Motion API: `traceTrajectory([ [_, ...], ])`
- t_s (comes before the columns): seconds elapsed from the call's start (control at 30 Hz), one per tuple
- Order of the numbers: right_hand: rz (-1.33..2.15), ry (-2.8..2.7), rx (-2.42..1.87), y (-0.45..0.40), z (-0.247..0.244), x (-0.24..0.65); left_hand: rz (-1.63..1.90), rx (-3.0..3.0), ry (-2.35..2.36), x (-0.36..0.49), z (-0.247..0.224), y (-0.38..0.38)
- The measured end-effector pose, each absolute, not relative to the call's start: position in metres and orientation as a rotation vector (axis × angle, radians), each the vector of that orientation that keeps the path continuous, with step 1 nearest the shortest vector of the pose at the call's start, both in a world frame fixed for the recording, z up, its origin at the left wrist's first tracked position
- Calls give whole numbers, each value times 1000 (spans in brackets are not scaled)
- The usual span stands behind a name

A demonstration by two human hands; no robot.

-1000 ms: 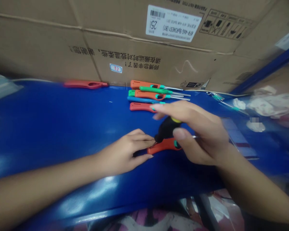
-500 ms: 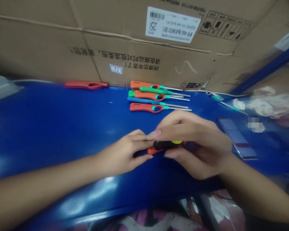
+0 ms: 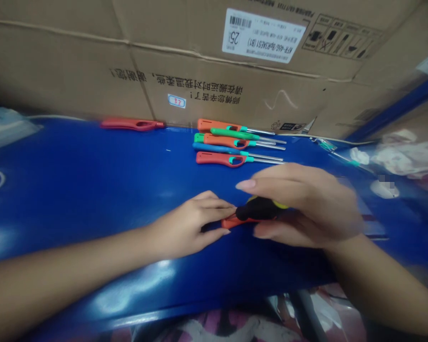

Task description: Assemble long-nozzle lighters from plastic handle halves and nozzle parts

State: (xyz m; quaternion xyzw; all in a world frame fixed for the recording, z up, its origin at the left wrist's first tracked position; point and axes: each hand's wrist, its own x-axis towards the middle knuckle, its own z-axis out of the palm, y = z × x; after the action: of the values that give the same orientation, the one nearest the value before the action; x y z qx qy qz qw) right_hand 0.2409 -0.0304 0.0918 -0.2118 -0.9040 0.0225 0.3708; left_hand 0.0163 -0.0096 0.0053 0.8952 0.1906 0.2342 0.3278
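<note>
My left hand (image 3: 199,221) presses on the end of an orange lighter body (image 3: 228,222) lying on the blue table, its thumb and fingers closed around that end. In my right hand (image 3: 306,209) is a stubby screwdriver (image 3: 258,209) with a black and yellow handle, its tip down by the left fingertips over the lighter body. The index finger sticks out past the handle, and the palm hides the handle's back end. Most of the lighter body is covered by the screwdriver and my right hand. Beyond my hands lie several long-nosed lighters (image 3: 219,159) in orange, green, blue and red.
A large cardboard box (image 3: 185,57) walls off the back of the blue table (image 3: 92,180). Against it lies a red lighter casing (image 3: 131,124). On the right are a phone (image 3: 374,228), partly behind my hand, and crumpled plastic (image 3: 395,154). A plastic bag (image 3: 10,128) sits at left.
My right hand has loosened its fingers around the screwdriver handle, and the index finger has lifted away from it. The whole view has shifted slightly. My left hand stays on the lighter body.
</note>
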Motion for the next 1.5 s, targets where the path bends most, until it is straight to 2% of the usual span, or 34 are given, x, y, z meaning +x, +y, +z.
traceTrajectory([
  [0.13, 397, -2167, -510, -34, 90, 238, 629, 2353, 500, 16, 5, -9],
  [0.33, 76, -2262, -626, -35, 97, 241, 602, 2346, 495, 16, 5, -9],
  [0.47, 514, -2231, -521, -36, 98, 241, 611, 2362, 500, 16, 6, -9],
  [0.53, 593, -2177, -478, -36, 96, 240, 636, 2374, 497, 16, 6, -9],
  [0.7, 120, -2222, -659, -36, 96, 241, 619, 2360, 489, 16, 6, -9],
  [0.9, 441, -2185, -597, -32, 91, 242, 628, 2357, 498, 16, 6, -9],
  [1.13, 9, -2258, -747, -39, 96, 235, 620, 2368, 512, 16, 6, -10],
  [1.33, 289, -2235, -635, -32, 93, 241, 627, 2370, 503, 15, 7, -9],
  [1.5, 14, -2219, -736, -30, 93, 242, 649, 2379, 496, 16, 5, -9],
])
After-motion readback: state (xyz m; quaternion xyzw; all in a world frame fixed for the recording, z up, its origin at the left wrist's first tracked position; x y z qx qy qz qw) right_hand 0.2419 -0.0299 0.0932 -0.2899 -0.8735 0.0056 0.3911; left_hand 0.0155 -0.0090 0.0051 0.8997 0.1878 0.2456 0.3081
